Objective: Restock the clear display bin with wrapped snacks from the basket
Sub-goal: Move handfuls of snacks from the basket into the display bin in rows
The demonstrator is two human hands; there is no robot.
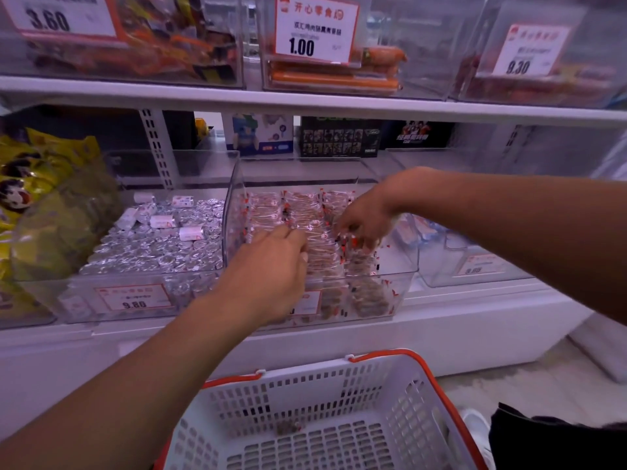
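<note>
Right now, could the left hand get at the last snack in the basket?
Probably yes: the snack lies uncovered in the open-topped basket, below the left hand, which is over the bin.

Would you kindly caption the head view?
Both hands arrange wrapped snacks in the clear bin; basket nearly empty.

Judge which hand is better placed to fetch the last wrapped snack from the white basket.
Left, probably. The left hand sits at the clear plastic display bin's near edge, closer to the single wrapped snack in the white orange-rimmed basket. The right hand reaches deeper, fingers among stacked packets.
</note>
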